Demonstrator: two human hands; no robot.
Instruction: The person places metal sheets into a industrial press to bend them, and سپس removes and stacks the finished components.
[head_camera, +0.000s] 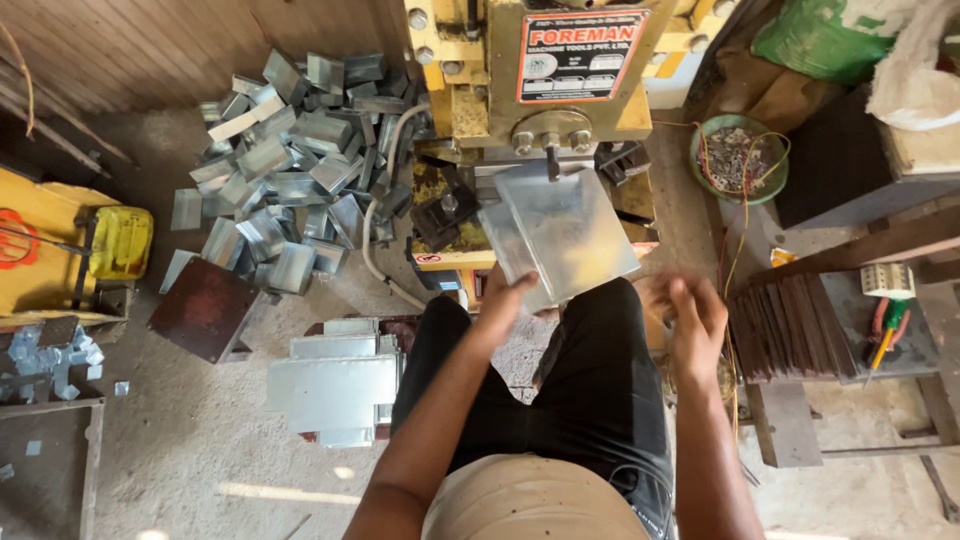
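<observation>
View from above of a seated person at a yellow press (530, 90). The left hand (505, 300) grips the near left corner of a bent metal sheet (562, 235), thumb on top and fingers beneath; the sheet is tilted, its far edge lying just under the press's punch (549, 160) and its near edge over the person's left knee. The right hand (695, 320) hangs over the right thigh, apart from the sheet; it is blurred, fingers curled loosely, and whether it holds anything cannot be told. Both legs are in dark trousers (590, 390). To the left of the press, a heap of folded metal pieces (290, 170) lies on the concrete floor (190, 440), with a pale hose (375, 250) curving past its near edge. Nearer the person's left knee sits a stack of flat sheets (335, 385), and just beyond it a rusty square plate (205, 305). At far left stands a yellow can (120, 240). To the right of the press, a green bowl (740, 158) holds small metal scraps and wires. Beside the right hand lies a stack of dark plates (785, 325), and past it a screwdriver (885, 335) with a green and yellow handle.
</observation>
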